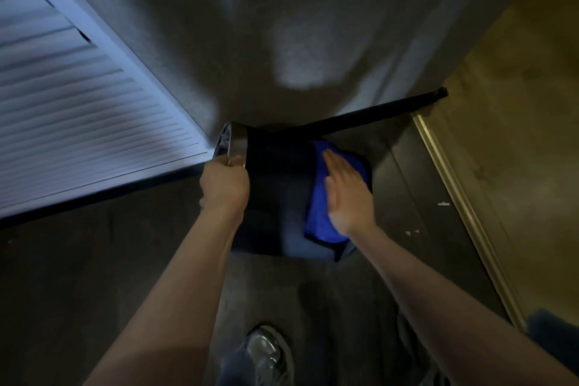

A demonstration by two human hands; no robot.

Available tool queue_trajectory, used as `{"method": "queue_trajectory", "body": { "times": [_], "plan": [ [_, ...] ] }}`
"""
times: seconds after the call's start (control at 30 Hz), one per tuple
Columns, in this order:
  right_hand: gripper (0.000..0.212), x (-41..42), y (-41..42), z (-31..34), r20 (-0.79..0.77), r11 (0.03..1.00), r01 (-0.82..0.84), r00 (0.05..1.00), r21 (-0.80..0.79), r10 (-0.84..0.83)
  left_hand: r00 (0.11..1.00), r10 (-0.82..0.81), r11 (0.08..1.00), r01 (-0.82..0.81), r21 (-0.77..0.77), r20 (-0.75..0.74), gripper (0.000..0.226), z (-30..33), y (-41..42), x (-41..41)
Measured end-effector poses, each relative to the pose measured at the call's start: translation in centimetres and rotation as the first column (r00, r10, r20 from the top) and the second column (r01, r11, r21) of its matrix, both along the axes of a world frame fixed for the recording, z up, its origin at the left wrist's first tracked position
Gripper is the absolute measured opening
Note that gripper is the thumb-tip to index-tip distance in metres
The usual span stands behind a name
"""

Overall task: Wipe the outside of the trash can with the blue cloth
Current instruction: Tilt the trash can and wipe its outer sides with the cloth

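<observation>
A dark trash can (275, 194) with a shiny metal rim (235, 142) is tipped on its side, its opening toward the left. My left hand (224, 183) is shut on the rim near its lower edge. The blue cloth (321, 197) lies over the can's outer wall near its bottom end. My right hand (347, 194) rests flat on the cloth with its fingers stretched out and pressed against the can. The can's far side and its base are hidden.
A white louvred door (78, 110) stands at the left, a grey wall (282, 25) behind the can with a dark baseboard (376, 114). A metal threshold strip (463, 213) runs along the right, with brown floor beyond. My shoe (266, 354) is on the dark floor below.
</observation>
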State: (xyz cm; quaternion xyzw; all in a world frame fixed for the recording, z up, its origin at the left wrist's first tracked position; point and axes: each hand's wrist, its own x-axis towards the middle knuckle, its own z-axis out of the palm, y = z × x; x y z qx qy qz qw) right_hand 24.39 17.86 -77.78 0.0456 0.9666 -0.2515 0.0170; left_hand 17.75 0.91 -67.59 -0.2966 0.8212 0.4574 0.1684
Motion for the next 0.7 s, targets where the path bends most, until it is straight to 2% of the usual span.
{"method": "queue_trajectory", "body": {
  "times": [0.13, 0.27, 0.4, 0.5, 0.6, 0.63, 0.7],
  "plan": [
    [0.042, -0.1, 2.5, -1.5, 0.13, 0.964, 0.259, 0.959, -0.05, -0.251, 0.999, 0.005, 1.0, -0.004, 0.005, -0.041, 0.031, 0.2, 0.6, 0.0],
    [0.044, -2.1, -1.6, -0.1, 0.122, 0.944, 0.32, 0.937, 0.074, -0.328, 0.998, 0.027, 1.0, -0.026, 0.004, -0.055, 0.033, 0.1, 0.2, -0.2],
    [0.049, -4.1, -10.0, 3.6, -0.055, 0.984, 0.174, 0.983, -0.049, -0.176, 0.997, 0.025, 1.0, -0.025, 0.006, -0.072, 0.026, 0.2, 0.7, -0.2],
    [0.05, -3.4, -11.7, 5.0, -0.152, 0.99, 0.036, 0.987, -0.134, -0.056, 0.999, 0.013, 0.999, -0.011, 0.041, -0.032, 0.025, 0.0, 0.1, -0.2],
    [0.049, -0.5, -7.9, 3.1, -0.227, 0.98, -0.197, 0.955, -0.006, 0.191, 0.999, 0.015, 0.998, -0.014, 0.053, -0.03, 0.017, -0.3, -0.9, -0.5],
    [0.05, 0.4, -6.1, 2.1, -0.215, 0.976, -0.212, 0.952, 0.041, 0.216, 1.0, 0.004, 0.999, -0.003, 0.045, -0.03, 0.016, -0.4, -1.1, -0.6],
    [0.05, 2.1, -2.4, 0.2, -0.137, 0.989, -0.131, 0.98, 0.075, 0.141, 0.999, -0.027, 0.998, 0.028, 0.049, -0.029, 0.016, -0.5, -1.2, -0.7]
  ]
}}
